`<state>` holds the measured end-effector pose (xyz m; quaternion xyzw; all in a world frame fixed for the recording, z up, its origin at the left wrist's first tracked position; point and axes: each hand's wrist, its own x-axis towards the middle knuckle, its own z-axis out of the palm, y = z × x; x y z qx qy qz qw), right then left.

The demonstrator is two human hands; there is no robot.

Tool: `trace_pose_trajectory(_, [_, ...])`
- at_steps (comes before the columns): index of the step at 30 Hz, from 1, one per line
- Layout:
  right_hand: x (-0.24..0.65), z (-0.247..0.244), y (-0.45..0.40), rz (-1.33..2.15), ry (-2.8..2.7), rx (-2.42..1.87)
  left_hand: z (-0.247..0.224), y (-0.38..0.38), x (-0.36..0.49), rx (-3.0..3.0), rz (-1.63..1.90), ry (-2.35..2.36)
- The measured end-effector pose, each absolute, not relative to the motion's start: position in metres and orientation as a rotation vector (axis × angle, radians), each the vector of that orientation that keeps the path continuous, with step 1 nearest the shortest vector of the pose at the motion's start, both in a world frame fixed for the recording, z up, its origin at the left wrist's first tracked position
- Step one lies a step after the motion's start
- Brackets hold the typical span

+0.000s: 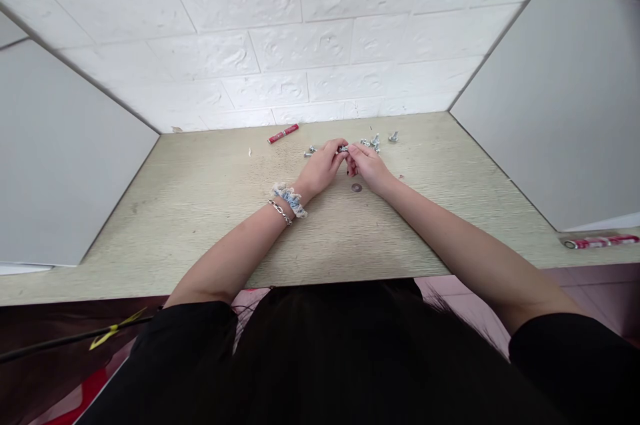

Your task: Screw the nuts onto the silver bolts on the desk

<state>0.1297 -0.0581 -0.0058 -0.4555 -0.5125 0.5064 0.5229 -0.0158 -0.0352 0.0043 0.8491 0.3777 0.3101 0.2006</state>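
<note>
My left hand (323,166) and my right hand (369,166) meet above the table, fingertips pinched around one small metal bolt (343,149). The fingers cover most of it, so its full shape is hidden. Just behind my right hand lies a cluster of silver bolts and nuts (375,141), with one more bolt (393,137) a little further right. Beside my left hand, partly behind it, are a few small bolts (309,153). A flat round washer (357,188) rests on the table below my right fingers.
A red tube (283,133) lies near the white brick-pattern wall (280,45). Another red tube (600,241) is at the table's right front edge. Grey panels (65,158) stand on both sides of the wooden table (165,211). A small white scrap (250,152) lies at left.
</note>
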Motion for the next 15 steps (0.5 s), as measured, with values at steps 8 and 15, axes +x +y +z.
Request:
trace_pose_trajectory(8, [0.1272,0.0011,-0.0582,1.285,-1.104,-1.138,-0.0004,-0.0333,-0.0172,2.365,0.897,1.053])
trace_pose_trajectory(15, [0.1289,0.0043,-0.0575,1.358,-0.994,-1.121,0.0002,-0.0318,-0.0181,2.384,0.950,1.087])
